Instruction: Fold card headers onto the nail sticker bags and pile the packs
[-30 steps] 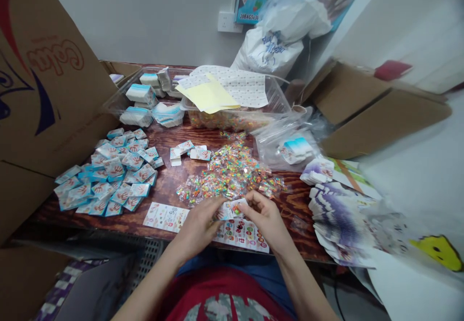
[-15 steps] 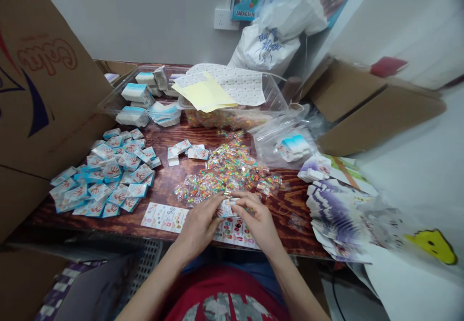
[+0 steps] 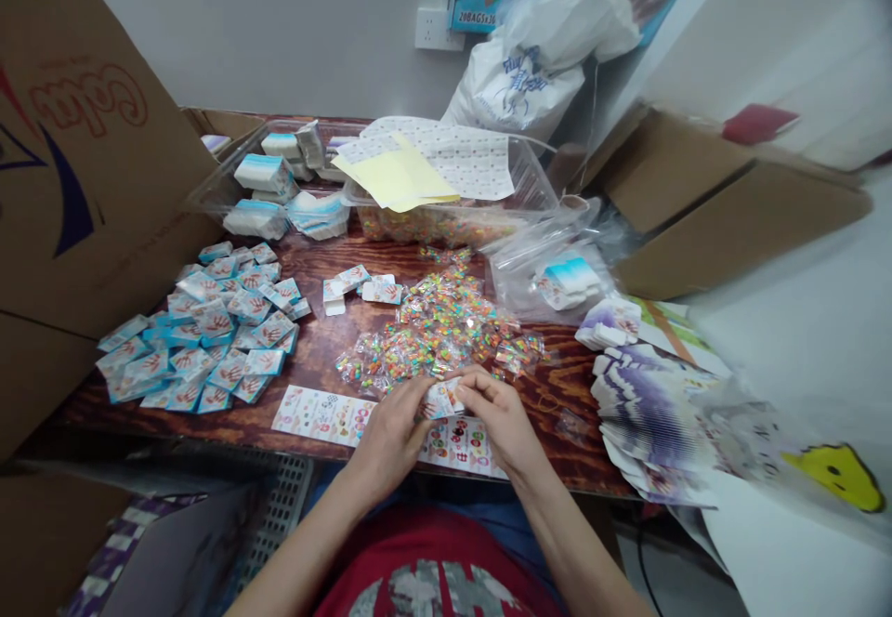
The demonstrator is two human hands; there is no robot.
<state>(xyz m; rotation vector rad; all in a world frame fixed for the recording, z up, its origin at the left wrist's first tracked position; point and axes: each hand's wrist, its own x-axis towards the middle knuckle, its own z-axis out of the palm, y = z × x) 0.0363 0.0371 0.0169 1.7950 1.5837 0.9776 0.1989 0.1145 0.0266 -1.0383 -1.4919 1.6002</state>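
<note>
one small card (image 3: pixel 443 400) is gripped by the fingers (image 3: pixel 474 391) of the left hand (image 3: pixel 391 439) and right hand (image 3: pixel 503 422), a sticker sheet (image 3: pixel 460 446) lying below the fingers, clear packets (image 3: pixel 439 329) just beyond.

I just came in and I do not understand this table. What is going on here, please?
A person at a wooden table pinches a small white folded card between the left hand and right hand. Sticker sheets lie under the hands. Just ahead is a heap of small clear packets with colourful contents, and blue-and-white folded cards are spread to the left.
</note>
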